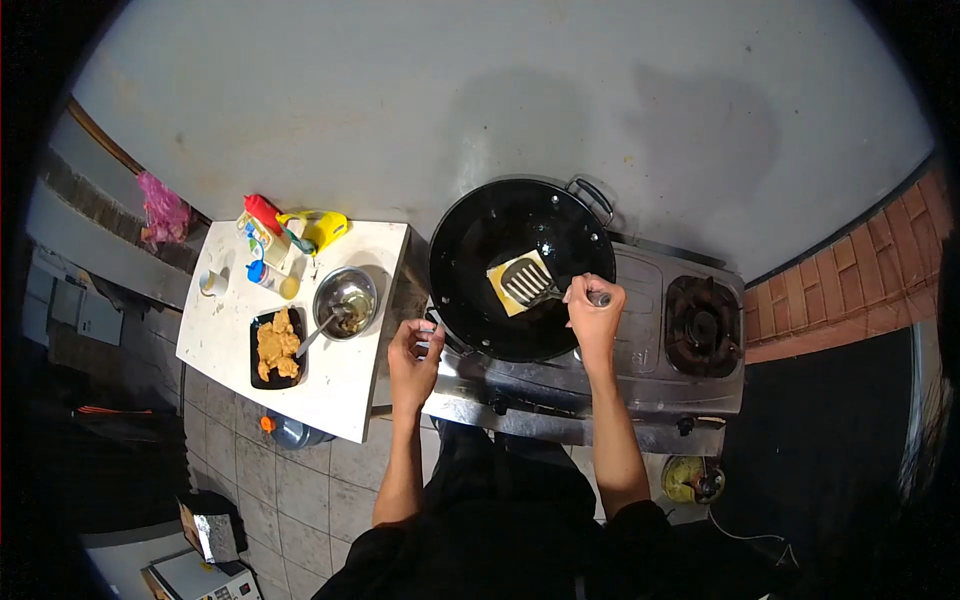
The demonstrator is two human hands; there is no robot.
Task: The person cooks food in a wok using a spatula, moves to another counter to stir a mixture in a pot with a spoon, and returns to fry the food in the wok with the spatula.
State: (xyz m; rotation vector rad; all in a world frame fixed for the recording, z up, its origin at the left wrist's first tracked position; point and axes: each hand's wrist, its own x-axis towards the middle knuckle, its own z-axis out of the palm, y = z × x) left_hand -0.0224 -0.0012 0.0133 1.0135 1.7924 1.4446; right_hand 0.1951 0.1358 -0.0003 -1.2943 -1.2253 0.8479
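Fingers of my right hand [597,312] close around the handle of a slotted spatula [527,284], its blade over a pale-yellow square [497,283] inside the wok [465,225]. My left hand [411,365] hangs by the wok's near-left handle, fingers half curled; I can't tell whether they touch it.

As I judge it, laying the square in the wok is done and lifting it out is not; its doneness I can't read. Left of the wok, on the desk [330,395], a black tray [256,378] holds orange-brown coated pieces [278,345], and a steel bowl [340,279] holds a spoon [313,339] and some yellowish liquid.
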